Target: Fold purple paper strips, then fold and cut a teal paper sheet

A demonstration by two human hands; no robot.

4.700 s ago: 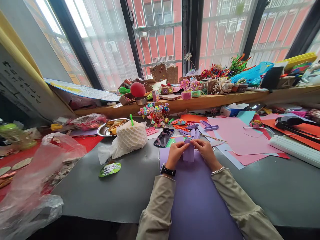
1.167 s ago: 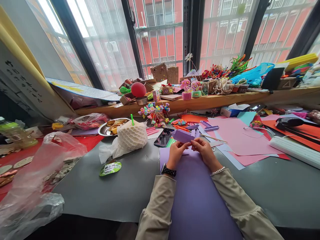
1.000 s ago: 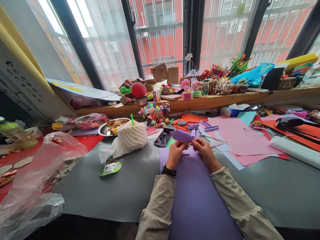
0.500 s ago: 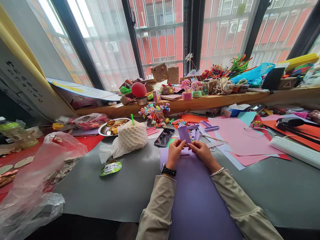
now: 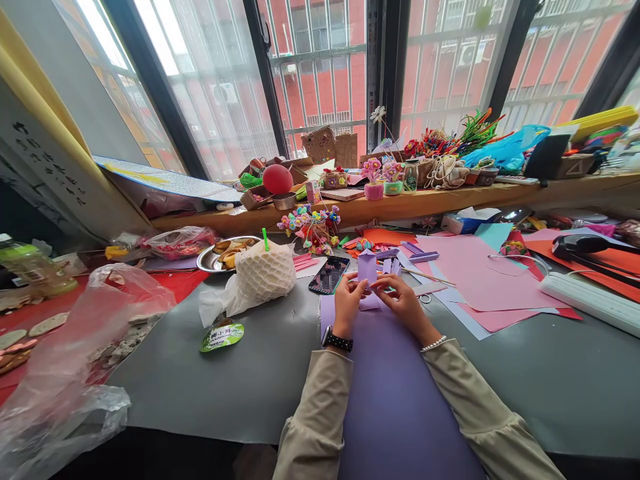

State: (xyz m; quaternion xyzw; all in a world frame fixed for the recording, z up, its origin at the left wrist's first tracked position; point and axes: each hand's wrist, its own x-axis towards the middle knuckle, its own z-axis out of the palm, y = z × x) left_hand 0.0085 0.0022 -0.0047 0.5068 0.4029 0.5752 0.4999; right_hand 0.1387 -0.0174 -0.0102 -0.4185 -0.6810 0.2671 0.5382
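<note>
A folded piece of purple paper (image 5: 367, 267) stands upright between my hands, its top coming to a low point. My left hand (image 5: 349, 305), with a watch on the wrist, pinches its lower left edge. At the lower right edge, my right hand (image 5: 403, 303) has thumb and forefinger closed on the paper. Beneath both hands lies a large purple sheet (image 5: 400, 393), running toward me between my forearms. Several small folded purple pieces (image 5: 393, 266) sit just behind the held one. Scissors, with one handle loop (image 5: 425, 299) showing, lie right of my right hand.
A phone (image 5: 329, 275) lies left of my hands. Further left are a wrapped coconut (image 5: 265, 277) with a green straw and a metal plate (image 5: 204, 259). Pink sheets (image 5: 483, 277) and a white power strip (image 5: 593, 301) lie on the right. Craft flowers line the windowsill (image 5: 345, 212).
The folded purple paper has turned from a tilt to nearly upright, with its face more toward me. My right hand's fingers have lifted and spread slightly; the forearms have barely moved.
</note>
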